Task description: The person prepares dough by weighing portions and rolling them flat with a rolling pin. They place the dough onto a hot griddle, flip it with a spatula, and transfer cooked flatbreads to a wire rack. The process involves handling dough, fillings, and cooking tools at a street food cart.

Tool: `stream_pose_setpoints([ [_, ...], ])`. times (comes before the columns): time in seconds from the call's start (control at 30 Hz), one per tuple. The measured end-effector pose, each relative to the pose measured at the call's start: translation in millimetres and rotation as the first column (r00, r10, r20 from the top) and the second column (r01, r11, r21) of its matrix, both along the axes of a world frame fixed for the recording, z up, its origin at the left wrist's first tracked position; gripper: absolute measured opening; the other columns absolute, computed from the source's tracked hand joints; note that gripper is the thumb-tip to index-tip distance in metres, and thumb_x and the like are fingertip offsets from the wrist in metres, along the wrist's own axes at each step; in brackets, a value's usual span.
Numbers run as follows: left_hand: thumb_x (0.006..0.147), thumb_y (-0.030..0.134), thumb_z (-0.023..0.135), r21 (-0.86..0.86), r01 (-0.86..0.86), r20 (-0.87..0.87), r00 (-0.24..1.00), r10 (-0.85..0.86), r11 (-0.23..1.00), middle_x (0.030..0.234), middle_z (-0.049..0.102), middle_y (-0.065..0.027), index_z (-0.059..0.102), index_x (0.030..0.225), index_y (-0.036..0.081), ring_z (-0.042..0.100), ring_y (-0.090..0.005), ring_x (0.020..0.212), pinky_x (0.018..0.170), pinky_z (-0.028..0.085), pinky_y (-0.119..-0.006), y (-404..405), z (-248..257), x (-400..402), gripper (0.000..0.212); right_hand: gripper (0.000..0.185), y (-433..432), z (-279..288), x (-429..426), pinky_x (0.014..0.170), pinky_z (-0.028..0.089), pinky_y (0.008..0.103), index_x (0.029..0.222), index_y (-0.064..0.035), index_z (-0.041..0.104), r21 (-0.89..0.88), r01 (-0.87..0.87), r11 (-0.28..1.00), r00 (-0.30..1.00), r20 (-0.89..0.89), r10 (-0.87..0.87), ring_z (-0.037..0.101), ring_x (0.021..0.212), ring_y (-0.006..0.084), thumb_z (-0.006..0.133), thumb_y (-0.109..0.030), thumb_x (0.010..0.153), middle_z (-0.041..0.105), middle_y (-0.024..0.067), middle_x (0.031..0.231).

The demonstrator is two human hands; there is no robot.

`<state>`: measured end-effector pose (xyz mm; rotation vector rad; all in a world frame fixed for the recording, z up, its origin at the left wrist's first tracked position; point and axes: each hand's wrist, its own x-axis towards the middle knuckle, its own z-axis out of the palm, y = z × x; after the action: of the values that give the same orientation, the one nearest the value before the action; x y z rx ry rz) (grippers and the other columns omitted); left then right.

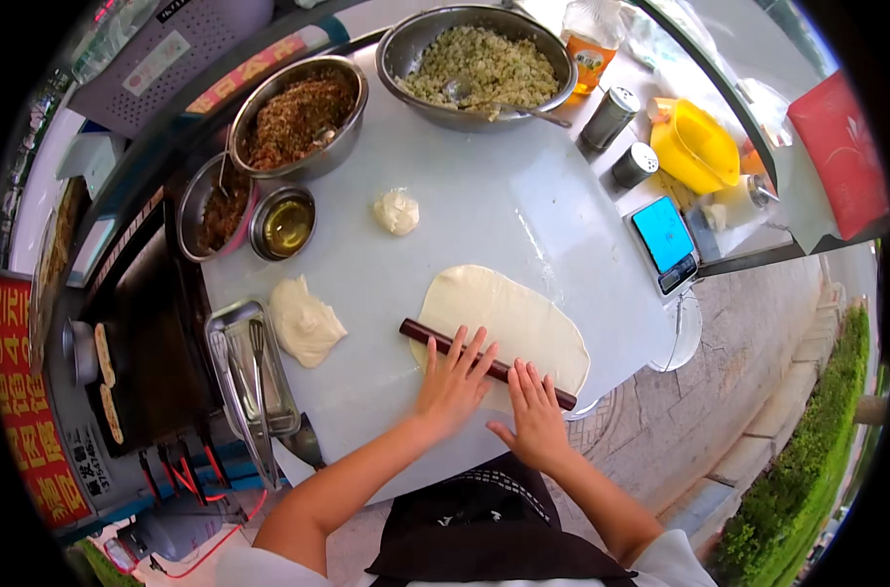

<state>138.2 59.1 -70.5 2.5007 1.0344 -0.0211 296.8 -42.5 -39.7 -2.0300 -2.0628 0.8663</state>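
A dark red rolling pin (489, 362) lies slantwise over a thin oval sheet of dough (514, 315) on the pale work surface. My left hand (452, 381) rests flat across the pin's middle, fingers spread. Nearer its right end, my right hand (534, 414) touches the pin with straight fingers, thumb held apart. Neither hand is wrapped around it. The near edge of the sheet is partly hidden by my hands. Left of the sheet lies a loose lump of dough (304, 323). Farther back sits a small dough ball (397, 212).
Along the back stand metal bowls of chopped green filling (481, 66) and meat filling (298, 121), beside a small oil bowl (286, 226). A metal tray (287, 411) with tongs borders a griddle (158, 330) at left. A digital scale (665, 242) and shakers (612, 117) are at right.
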Motion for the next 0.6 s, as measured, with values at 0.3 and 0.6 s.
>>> stream_pose_setpoints([
  [0.3, 0.086, 0.036, 0.059, 0.087, -0.028, 0.171, 0.985, 0.013, 0.996, 0.151, 0.031, -0.003, 0.048, 0.135, 0.014, 0.02, -0.0303, 0.142, 0.108, 0.011, -0.066, 0.1, -5.4, -29.0, 0.055, 0.066, -0.5, -7.7, -38.7, 0.112, 0.016, 0.0532, 0.141, -0.0019, 0.034, 0.189, 0.224, 0.956, 0.921, 0.281, -0.271, 0.024, 0.14, 0.0332, 0.057, -0.032, 0.088, 0.029, 0.0187, 0.149],
  [0.6, 0.09, 0.027, 0.055, 0.115, -0.058, 0.139, 0.989, 0.041, 0.992, 0.151, 0.029, -0.0097, 0.041, 0.139, 0.008, 0.019, -0.0337, 0.142, 0.109, 0.007, -0.065, 19.4, 9.8, 27.1, 0.054, 0.051, 14.8, -11.9, 3.2, 0.104, 0.029, 0.0472, 0.13, -0.0045, 0.051, 0.409, 0.281, 0.868, 0.898, 0.207, -0.388, 0.045, 0.121, 0.0277, 0.057, -0.021, 0.082, 0.051, 0.01, 0.132],
])
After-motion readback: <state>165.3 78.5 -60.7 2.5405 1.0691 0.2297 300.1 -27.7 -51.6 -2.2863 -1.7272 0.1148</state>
